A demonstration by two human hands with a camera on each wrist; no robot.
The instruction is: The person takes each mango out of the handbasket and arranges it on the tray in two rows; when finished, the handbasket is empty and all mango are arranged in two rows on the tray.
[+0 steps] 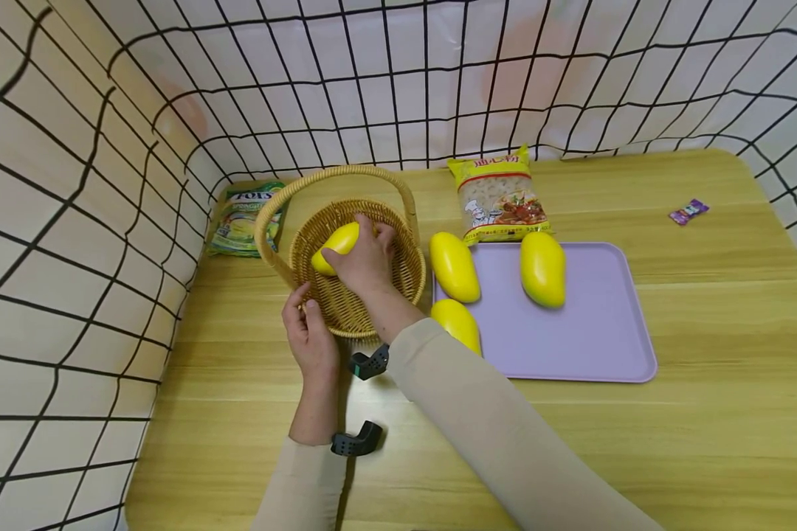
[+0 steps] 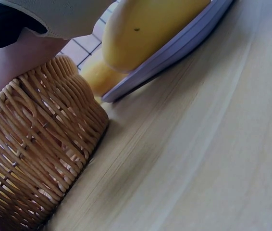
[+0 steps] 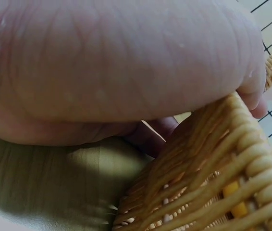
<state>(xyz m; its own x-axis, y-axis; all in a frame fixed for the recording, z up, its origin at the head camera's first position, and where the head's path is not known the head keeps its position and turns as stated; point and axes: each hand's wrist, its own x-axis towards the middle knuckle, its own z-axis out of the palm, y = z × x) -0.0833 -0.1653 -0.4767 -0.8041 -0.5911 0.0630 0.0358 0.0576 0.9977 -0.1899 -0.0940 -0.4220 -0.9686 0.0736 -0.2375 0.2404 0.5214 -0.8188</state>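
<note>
A round wicker basket with an arched handle stands on the table. My right hand reaches inside it and grips a yellow mango, thumb on the near side and fingers over the far side. At the basket's near left, by the foot of the handle, my left hand holds the rim. The right wrist view shows this hand close up, at the woven wall. Three more mangoes lie right of the basket: one at the tray's left edge, one partly behind my sleeve, one farther right.
A lilac tray lies right of the basket. Behind it rests a yellow macaroni bag. A green packet is left of the basket, and a small purple wrapped sweet lies far right. Black wire mesh borders the table.
</note>
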